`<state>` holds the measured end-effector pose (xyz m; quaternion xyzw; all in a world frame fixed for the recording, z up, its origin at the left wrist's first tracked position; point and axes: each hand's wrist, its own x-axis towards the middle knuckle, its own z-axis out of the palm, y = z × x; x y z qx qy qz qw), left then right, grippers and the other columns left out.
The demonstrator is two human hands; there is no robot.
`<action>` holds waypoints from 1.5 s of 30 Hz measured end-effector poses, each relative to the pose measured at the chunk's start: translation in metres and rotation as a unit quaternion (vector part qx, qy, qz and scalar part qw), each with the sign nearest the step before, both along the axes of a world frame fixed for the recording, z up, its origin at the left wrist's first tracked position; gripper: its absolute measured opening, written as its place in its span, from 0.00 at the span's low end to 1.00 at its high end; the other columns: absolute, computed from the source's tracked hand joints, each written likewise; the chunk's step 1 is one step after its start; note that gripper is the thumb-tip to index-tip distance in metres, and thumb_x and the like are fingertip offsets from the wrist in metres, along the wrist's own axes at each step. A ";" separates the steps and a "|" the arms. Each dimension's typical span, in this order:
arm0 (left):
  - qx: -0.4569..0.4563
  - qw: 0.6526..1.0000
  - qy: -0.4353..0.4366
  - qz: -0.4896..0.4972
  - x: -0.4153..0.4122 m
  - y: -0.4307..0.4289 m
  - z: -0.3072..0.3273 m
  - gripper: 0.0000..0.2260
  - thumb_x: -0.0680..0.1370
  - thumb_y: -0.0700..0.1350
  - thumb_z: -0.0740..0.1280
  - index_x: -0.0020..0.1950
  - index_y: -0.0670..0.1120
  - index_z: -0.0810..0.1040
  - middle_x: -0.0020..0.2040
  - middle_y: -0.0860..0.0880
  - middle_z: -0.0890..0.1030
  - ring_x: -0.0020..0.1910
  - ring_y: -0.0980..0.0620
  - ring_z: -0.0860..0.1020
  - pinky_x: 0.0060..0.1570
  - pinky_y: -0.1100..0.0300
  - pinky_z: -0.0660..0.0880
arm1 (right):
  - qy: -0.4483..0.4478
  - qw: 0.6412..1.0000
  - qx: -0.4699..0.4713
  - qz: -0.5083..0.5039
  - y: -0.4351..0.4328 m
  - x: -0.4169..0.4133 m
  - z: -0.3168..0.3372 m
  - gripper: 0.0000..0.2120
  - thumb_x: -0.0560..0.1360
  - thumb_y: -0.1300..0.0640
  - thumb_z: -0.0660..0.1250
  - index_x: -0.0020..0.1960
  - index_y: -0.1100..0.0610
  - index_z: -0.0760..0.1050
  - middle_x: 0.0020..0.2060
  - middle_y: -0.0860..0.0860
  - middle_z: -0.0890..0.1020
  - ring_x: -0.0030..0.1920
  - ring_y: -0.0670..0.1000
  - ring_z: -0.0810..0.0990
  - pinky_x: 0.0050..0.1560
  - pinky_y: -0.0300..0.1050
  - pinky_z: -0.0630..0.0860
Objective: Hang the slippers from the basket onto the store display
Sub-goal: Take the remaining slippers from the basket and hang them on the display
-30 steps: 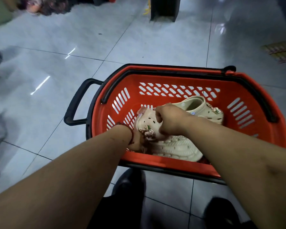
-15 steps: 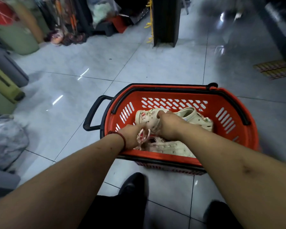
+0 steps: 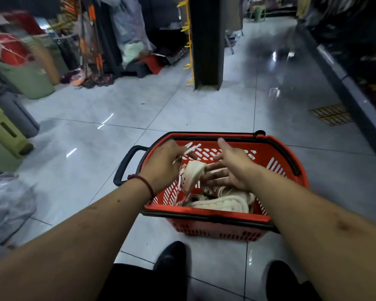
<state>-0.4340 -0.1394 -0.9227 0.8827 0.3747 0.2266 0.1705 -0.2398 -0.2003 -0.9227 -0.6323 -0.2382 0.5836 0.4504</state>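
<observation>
At about nine o'clock of the red basket (image 3: 278, 148), the left hand (image 3: 161, 168) pinches a pale hanger (image 3: 188, 151) with fingers closed, a cream slipper (image 3: 193, 173) dangling from it just above the basket. At three o'clock of that slipper the right hand (image 3: 230, 168) is spread wide, fingertips near or brushing it. Judging by this, hanging has barely begun: more slippers (image 3: 224, 202) lie in the basket and none has reached the display.

bare forearms, red cord bracelet (image 3: 144, 184), black shoes (image 3: 172, 256)
</observation>
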 end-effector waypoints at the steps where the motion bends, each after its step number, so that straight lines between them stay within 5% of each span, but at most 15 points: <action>1: 0.024 0.999 0.012 -0.033 0.003 -0.002 -0.001 0.14 0.79 0.41 0.62 0.55 0.53 0.85 0.48 0.48 0.77 0.48 0.49 0.76 0.48 0.52 0.75 | 0.047 0.999 0.003 -0.011 -0.001 0.004 0.004 0.29 0.81 0.38 0.59 0.63 0.66 0.68 0.52 0.66 0.82 0.47 0.66 0.86 0.40 0.57 0.84; 4: 0.106 0.985 0.064 -0.121 0.018 -0.006 -0.003 0.20 0.77 0.49 0.55 0.56 0.49 0.85 0.45 0.48 0.76 0.42 0.48 0.75 0.37 0.56 0.70 | 0.096 0.995 0.006 0.012 -0.007 0.015 0.007 0.26 0.77 0.48 0.71 0.64 0.66 0.71 0.56 0.67 0.82 0.50 0.66 0.85 0.42 0.55 0.83; 7: 0.133 0.976 0.073 -0.157 0.033 -0.002 -0.008 0.16 0.75 0.39 0.61 0.58 0.48 0.82 0.46 0.48 0.76 0.41 0.50 0.73 0.37 0.57 0.67 | 0.053 0.998 -0.010 0.013 -0.007 0.019 0.008 0.13 0.74 0.65 0.72 0.57 0.68 0.78 0.46 0.63 0.84 0.43 0.62 0.86 0.38 0.50 0.82; 9: 0.109 0.974 0.085 -0.178 0.044 0.000 -0.013 0.18 0.74 0.35 0.66 0.62 0.50 0.78 0.50 0.50 0.75 0.44 0.49 0.74 0.40 0.54 0.71 | 0.013 0.999 0.000 -0.051 -0.001 0.024 0.005 0.08 0.70 0.74 0.71 0.49 0.68 0.79 0.40 0.63 0.83 0.35 0.59 0.83 0.35 0.49 0.80; 11: 0.056 0.977 0.085 -0.189 0.053 0.002 -0.018 0.21 0.74 0.38 0.69 0.65 0.52 0.74 0.54 0.53 0.71 0.45 0.53 0.73 0.44 0.56 0.74 | -0.043 0.995 0.017 -0.092 0.008 0.033 -0.001 0.13 0.67 0.77 0.71 0.47 0.64 0.79 0.45 0.63 0.84 0.41 0.60 0.84 0.40 0.51 0.82; 14: 0.021 0.982 0.074 -0.174 0.064 0.009 -0.024 0.19 0.74 0.43 0.70 0.63 0.52 0.72 0.57 0.53 0.69 0.47 0.54 0.75 0.47 0.60 0.73 | -0.145 0.985 0.007 -0.096 0.015 0.050 -0.012 0.14 0.70 0.76 0.68 0.46 0.58 0.77 0.46 0.61 0.85 0.46 0.60 0.84 0.48 0.56 0.83; 17: 0.029 0.985 0.112 -0.127 0.070 0.023 -0.033 0.13 0.73 0.42 0.67 0.57 0.50 0.73 0.54 0.51 0.73 0.48 0.49 0.75 0.49 0.52 0.74 | -0.226 0.969 -0.003 -0.096 0.015 0.066 -0.016 0.13 0.75 0.73 0.61 0.45 0.55 0.75 0.41 0.63 0.83 0.28 0.59 0.81 0.25 0.46 0.76; 19: 0.006 0.980 0.169 -0.104 0.075 0.034 -0.043 0.09 0.74 0.42 0.66 0.53 0.51 0.74 0.53 0.50 0.75 0.51 0.47 0.75 0.52 0.50 0.75 | -0.278 0.956 -0.025 -0.087 0.015 0.078 -0.019 0.12 0.77 0.69 0.60 0.45 0.53 0.75 0.39 0.61 0.83 0.26 0.59 0.81 0.23 0.41 0.72; 22: -0.022 0.959 0.265 -0.100 0.089 0.049 -0.061 0.08 0.76 0.44 0.65 0.53 0.53 0.78 0.57 0.50 0.75 0.56 0.47 0.76 0.57 0.50 0.74 | -0.328 0.940 -0.050 -0.076 0.014 0.096 -0.026 0.10 0.75 0.65 0.58 0.44 0.54 0.76 0.38 0.63 0.84 0.30 0.63 0.84 0.30 0.51 0.77; 25: -0.056 0.957 0.268 -0.094 0.111 0.064 -0.078 0.12 0.77 0.42 0.64 0.59 0.51 0.79 0.61 0.48 0.75 0.60 0.46 0.75 0.61 0.50 0.73 | -0.358 0.928 -0.067 -0.077 0.015 0.108 -0.029 0.10 0.74 0.65 0.56 0.44 0.59 0.77 0.37 0.62 0.84 0.34 0.64 0.85 0.37 0.60 0.83; 31: -0.119 0.976 0.178 -0.030 0.171 0.085 -0.110 0.16 0.79 0.41 0.65 0.67 0.47 0.74 0.65 0.44 0.76 0.62 0.43 0.75 0.62 0.48 0.74 | -0.407 0.906 -0.106 -0.044 0.015 0.125 -0.036 0.09 0.75 0.64 0.59 0.46 0.59 0.78 0.42 0.60 0.84 0.41 0.65 0.85 0.45 0.60 0.84; 35: -0.185 0.969 0.163 -0.013 0.197 0.087 -0.138 0.18 0.80 0.41 0.63 0.70 0.50 0.71 0.67 0.44 0.77 0.62 0.42 0.76 0.59 0.51 0.74 | -0.407 0.904 -0.126 -0.019 0.014 0.129 -0.042 0.11 0.76 0.62 0.61 0.56 0.58 0.78 0.50 0.59 0.83 0.48 0.64 0.84 0.51 0.58 0.82; 38: -0.255 0.948 0.185 -0.051 0.208 0.082 -0.148 0.25 0.79 0.42 0.63 0.76 0.55 0.65 0.73 0.43 0.67 0.68 0.39 0.73 0.67 0.45 0.72 | -0.400 0.906 -0.136 -0.003 0.015 0.132 -0.045 0.14 0.76 0.62 0.61 0.59 0.58 0.77 0.53 0.59 0.83 0.49 0.64 0.84 0.51 0.58 0.82; 41: -0.255 0.938 0.230 -0.055 0.218 0.076 -0.150 0.20 0.80 0.49 0.63 0.72 0.60 0.67 0.73 0.44 0.57 0.69 0.37 0.70 0.71 0.44 0.69 | -0.400 0.905 -0.143 0.015 0.013 0.135 -0.048 0.15 0.76 0.62 0.62 0.62 0.57 0.75 0.56 0.57 0.81 0.52 0.62 0.82 0.53 0.59 0.82; 45: -0.246 0.945 0.214 -0.014 0.224 0.080 -0.140 0.15 0.78 0.47 0.59 0.63 0.56 0.76 0.66 0.42 0.66 0.56 0.36 0.78 0.59 0.47 0.77 | -0.399 0.906 -0.140 0.027 0.012 0.136 -0.054 0.15 0.76 0.63 0.62 0.62 0.55 0.75 0.55 0.55 0.79 0.52 0.61 0.81 0.54 0.58 0.82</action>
